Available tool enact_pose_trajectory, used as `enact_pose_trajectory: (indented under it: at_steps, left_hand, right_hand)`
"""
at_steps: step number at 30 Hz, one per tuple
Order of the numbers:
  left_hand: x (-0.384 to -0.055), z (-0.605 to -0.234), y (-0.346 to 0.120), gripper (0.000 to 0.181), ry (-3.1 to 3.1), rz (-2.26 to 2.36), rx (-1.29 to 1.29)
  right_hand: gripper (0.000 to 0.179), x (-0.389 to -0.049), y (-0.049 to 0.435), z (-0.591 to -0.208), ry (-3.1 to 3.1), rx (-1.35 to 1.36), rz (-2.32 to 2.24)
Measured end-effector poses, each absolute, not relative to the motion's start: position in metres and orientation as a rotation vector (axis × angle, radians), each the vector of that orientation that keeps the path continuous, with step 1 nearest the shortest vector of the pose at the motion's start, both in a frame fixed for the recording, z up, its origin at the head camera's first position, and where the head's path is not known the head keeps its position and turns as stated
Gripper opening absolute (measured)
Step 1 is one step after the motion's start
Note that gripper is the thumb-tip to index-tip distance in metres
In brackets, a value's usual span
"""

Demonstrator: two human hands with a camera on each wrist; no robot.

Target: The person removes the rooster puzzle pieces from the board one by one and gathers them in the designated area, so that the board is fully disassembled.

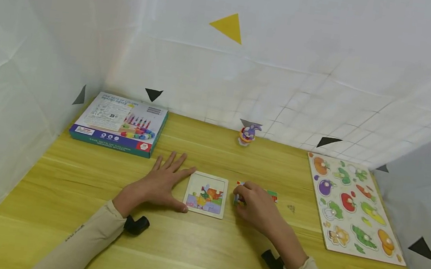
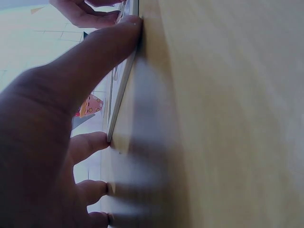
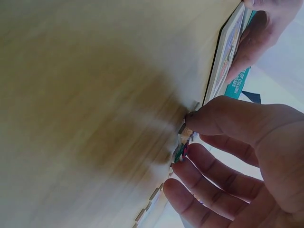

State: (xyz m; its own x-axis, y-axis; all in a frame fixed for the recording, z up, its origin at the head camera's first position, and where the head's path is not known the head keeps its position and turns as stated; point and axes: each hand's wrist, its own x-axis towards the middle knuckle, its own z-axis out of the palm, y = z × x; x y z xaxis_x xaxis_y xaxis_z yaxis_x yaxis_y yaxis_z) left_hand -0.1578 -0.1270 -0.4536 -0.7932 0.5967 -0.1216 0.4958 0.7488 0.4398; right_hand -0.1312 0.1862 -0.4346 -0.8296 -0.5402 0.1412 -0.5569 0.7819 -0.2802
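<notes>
A small square jigsaw tray [image 1: 224, 198] with a white rim lies mid-table, its picture partly filled with coloured pieces. My left hand [image 1: 162, 184] is spread flat at its left side, thumb and index fingertip against the edge; the left wrist view shows that thumb [image 2: 118, 35] on the tray's edge. Just right of the tray, my right hand [image 1: 257, 204] pinches a colourful jigsaw piece [image 3: 179, 151] between thumb and fingers, low at the tabletop. Another loose piece [image 1: 272, 195], red and green, shows beyond the right hand, partly covered by it.
A boxed bead toy [image 1: 120, 123] lies at the back left. A purple rabbit figurine [image 1: 247, 135] stands near the back wall. At the right is a wooden vegetable peg puzzle board [image 1: 356, 208]. White sheeting [image 1: 288, 71] walls the table in behind and at the sides.
</notes>
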Motion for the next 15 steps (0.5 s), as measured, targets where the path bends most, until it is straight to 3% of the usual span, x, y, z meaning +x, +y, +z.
enact_pose_trajectory:
  at_steps: [15]
  left_hand:
    - [-0.1581, -0.4541, -0.1267, 0.111, 2.693, 0.589, 0.855]
  right_hand:
    - [0.030, -0.1321, 0.1840, -0.4297, -2.915, 0.905, 0.484]
